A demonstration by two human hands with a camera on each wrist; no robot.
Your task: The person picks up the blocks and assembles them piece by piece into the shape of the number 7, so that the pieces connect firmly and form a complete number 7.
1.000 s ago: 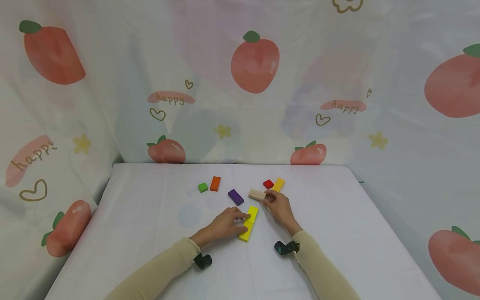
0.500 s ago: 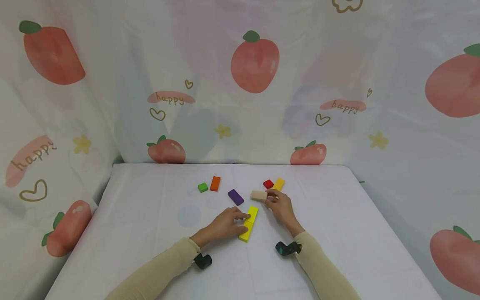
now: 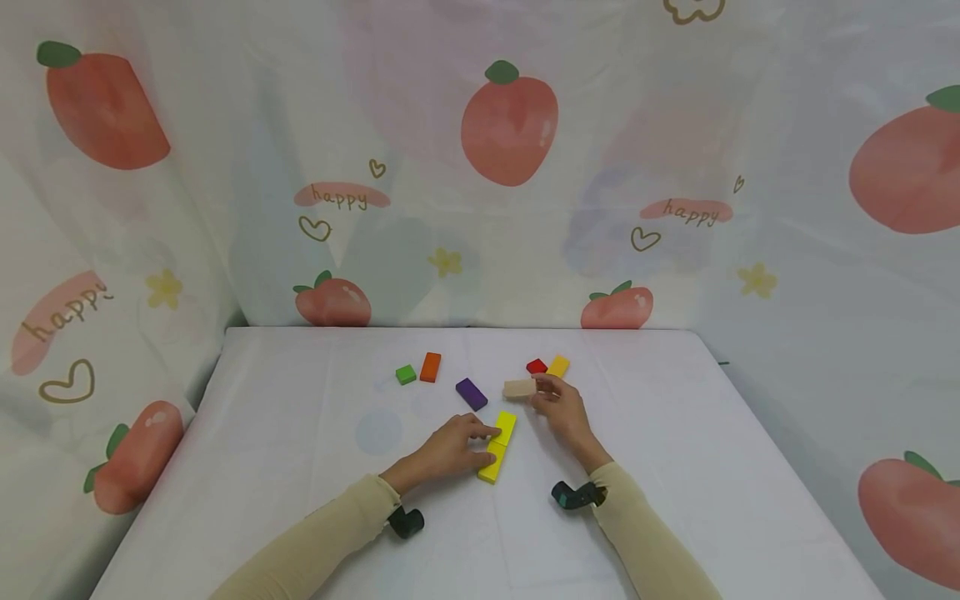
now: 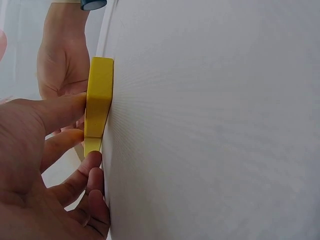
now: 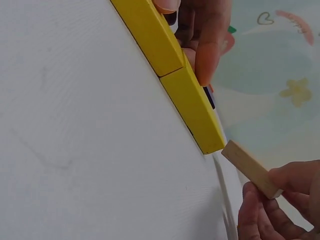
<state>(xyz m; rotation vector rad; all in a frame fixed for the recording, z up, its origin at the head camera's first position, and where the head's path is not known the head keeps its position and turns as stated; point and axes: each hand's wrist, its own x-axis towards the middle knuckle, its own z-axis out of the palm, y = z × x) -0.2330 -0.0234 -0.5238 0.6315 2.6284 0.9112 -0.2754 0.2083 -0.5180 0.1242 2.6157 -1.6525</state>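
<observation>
Left hand (image 3: 450, 447) unmoved, thumb on the near yellow block (image 3: 490, 468), index finger on the far yellow block (image 3: 507, 423), touching rather than grasping; the pair lies end to end on the white table (image 3: 720, 467). Pale wooden block (image 3: 519, 390), pinched by the right hand (image 3: 564, 417) just beyond that far end, apart from it; shifted slightly rightward and turned since a second ago; placement looks unsettled.
</observation>
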